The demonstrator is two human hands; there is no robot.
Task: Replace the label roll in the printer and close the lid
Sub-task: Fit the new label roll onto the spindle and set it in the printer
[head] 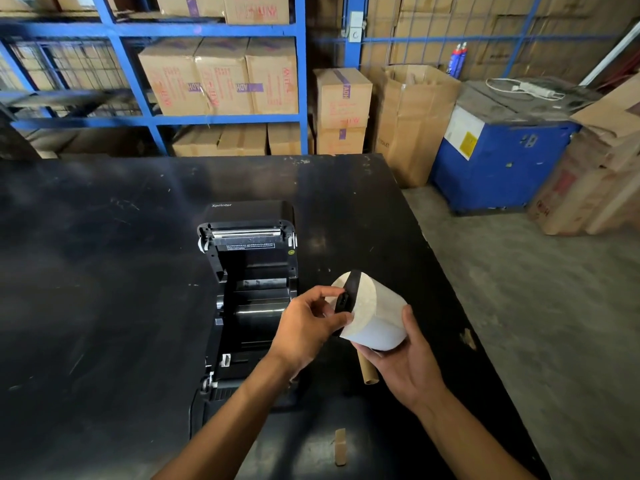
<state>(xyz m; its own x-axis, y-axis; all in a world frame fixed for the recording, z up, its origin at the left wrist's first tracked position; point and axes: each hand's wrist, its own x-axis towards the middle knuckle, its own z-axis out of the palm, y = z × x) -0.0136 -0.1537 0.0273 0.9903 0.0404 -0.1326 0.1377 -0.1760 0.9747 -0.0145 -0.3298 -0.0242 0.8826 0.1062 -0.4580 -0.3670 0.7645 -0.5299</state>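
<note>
A black label printer (251, 292) stands in the middle of the black table (104, 271) with its lid (247, 220) swung open toward the far side and its roll bay showing no roll. Just right of the bay I hold a white label roll (377, 313) in the air. My right hand (405, 362) cups it from below. My left hand (308, 327) pinches a black plastic holder piece (348, 299) pressed against the roll's flat end. A brown cardboard core (367, 370) lies on the table beneath the roll, partly hidden by my right hand.
A small cardboard scrap (340, 446) lies near the table's front edge. Blue shelving (221, 29) with cartons stands behind the table. To the right on the floor are an open carton (415, 123), a blue machine (498, 161) and more boxes (595, 174).
</note>
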